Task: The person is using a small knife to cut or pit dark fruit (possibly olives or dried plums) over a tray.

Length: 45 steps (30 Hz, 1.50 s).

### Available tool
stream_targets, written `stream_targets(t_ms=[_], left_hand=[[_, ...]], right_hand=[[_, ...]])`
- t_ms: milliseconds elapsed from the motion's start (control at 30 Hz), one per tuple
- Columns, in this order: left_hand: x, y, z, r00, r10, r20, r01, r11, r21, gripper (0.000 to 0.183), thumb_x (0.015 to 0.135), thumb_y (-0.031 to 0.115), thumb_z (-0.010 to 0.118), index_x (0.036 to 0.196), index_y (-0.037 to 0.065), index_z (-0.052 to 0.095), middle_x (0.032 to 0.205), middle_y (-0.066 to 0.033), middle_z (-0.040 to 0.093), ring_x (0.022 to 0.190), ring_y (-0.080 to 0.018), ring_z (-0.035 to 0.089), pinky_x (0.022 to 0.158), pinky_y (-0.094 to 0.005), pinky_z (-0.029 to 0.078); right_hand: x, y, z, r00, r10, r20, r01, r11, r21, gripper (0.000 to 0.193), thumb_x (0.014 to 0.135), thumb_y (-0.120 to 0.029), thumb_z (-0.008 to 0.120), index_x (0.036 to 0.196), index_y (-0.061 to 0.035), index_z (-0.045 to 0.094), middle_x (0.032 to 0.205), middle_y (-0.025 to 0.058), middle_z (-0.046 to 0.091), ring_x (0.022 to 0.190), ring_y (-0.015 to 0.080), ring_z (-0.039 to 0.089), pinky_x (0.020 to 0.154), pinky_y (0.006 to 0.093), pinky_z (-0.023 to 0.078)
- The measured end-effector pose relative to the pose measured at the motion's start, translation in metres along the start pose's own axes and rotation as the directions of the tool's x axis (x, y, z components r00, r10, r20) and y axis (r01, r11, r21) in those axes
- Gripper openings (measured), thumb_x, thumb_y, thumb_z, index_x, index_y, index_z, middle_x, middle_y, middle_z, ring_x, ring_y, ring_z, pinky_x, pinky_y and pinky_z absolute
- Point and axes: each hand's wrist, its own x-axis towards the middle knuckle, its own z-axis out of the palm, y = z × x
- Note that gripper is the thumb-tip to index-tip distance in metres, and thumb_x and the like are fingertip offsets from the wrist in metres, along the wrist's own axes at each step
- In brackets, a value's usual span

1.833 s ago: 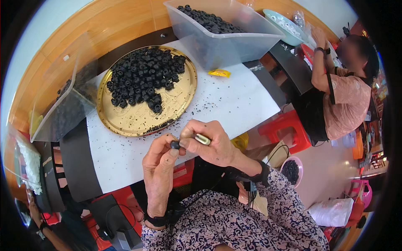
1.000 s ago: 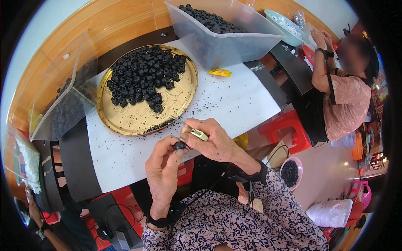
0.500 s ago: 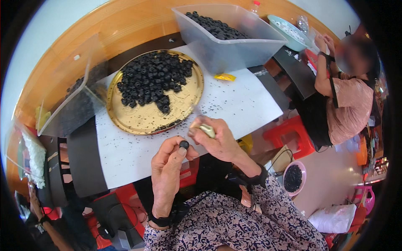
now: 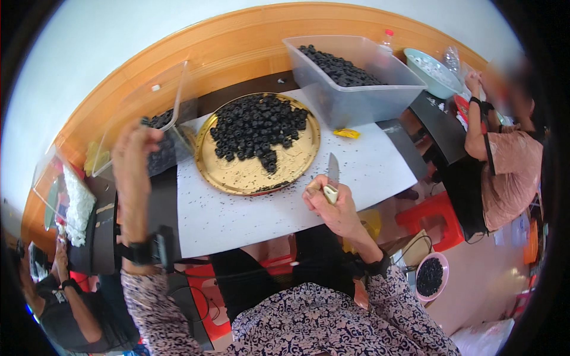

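My left hand (image 4: 132, 155) is stretched out over the clear plastic bin (image 4: 176, 121) at the left, somewhat blurred, with a small black round part (image 4: 145, 121) at its fingertips. Inside that bin lie more black parts. A knife with a pale handle (image 4: 331, 193) is gripped in my right hand (image 4: 332, 209), its blade (image 4: 333, 168) pointing away from me over the white sheet. Just beyond it stands a round gold tray (image 4: 249, 178), bearing a heap of small black ring-like parts (image 4: 261, 127).
Black scraps dot the white sheet (image 4: 368, 160). A larger clear bin of black parts (image 4: 380, 98) and a yellow wrapper (image 4: 347, 133) are at the back right. A co-worker (image 4: 510, 172) sits at the right; another person's arm (image 4: 77, 302) shows at lower left. A pink basin (image 4: 431, 276) holds black bits.
My left hand has swung from beside the right hand out to the left bin, carrying the black part. My right hand keeps the knife, its blade now plainly visible. The view has shifted.
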Motion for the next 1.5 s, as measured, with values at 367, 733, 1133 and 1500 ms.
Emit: stream_targets(t_ms=[367, 733, 1133, 1500], left_hand=[[-0.042, -0.012, 0.111, 0.849, -0.046, 0.527, -0.136, 0.943, 0.303, 0.020, 0.084, 0.007, 0.055, 0.102, 0.004, 0.064, 0.077, -0.0072, 0.062, 0.074, -0.0153, 0.058, 0.071, -0.0276, 0.045], [-0.059, -0.033, 0.139, 0.716, -0.030, 0.698, -0.449, 0.745, 0.493, 0.024, 0.079, 0.009, 0.057, 0.101, 0.000, 0.060, 0.081, -0.0165, 0.059, 0.077, -0.0276, 0.057, 0.073, -0.0377, 0.045], [-0.144, -0.013, 0.145, 0.761, -0.162, 0.628, 0.309, 0.942, -0.132, 0.028, 0.091, 0.000, 0.052, 0.118, -0.001, 0.053, 0.097, -0.0035, 0.058, 0.085, -0.0075, 0.052, 0.076, -0.0214, 0.043], [-0.166, -0.010, 0.152, 0.880, -0.223, 0.418, 0.289, 0.952, -0.101, 0.023, 0.088, 0.000, 0.055, 0.111, -0.001, 0.051, 0.097, -0.0037, 0.056, 0.086, -0.0089, 0.051, 0.073, -0.0230, 0.043]], right_hand=[[-0.001, 0.001, -0.010, 0.997, -0.070, 0.029, 0.069, 0.997, 0.030, 0.018, 0.091, -0.015, 0.053, 0.079, -0.0016, 0.055, 0.068, -0.0004, 0.053, 0.063, 0.0065, 0.046, 0.059, 0.0231, 0.040], [0.000, 0.000, -0.010, 0.998, -0.039, 0.056, 0.035, 0.997, 0.070, 0.019, 0.091, -0.017, 0.055, 0.079, -0.0022, 0.052, 0.067, -0.0025, 0.048, 0.062, 0.0063, 0.040, 0.057, 0.0239, 0.037], [0.000, 0.000, -0.006, 0.992, -0.124, 0.029, 0.119, 0.985, 0.121, 0.014, 0.090, -0.013, 0.057, 0.097, -0.0007, 0.060, 0.073, -0.0021, 0.058, 0.062, 0.0033, 0.044, 0.055, 0.0202, 0.037], [-0.003, 0.015, -0.011, 0.994, -0.055, 0.096, 0.045, 0.994, 0.098, 0.015, 0.089, -0.012, 0.062, 0.096, 0.0013, 0.058, 0.084, 0.0002, 0.057, 0.068, 0.0028, 0.047, 0.058, 0.0176, 0.037]])
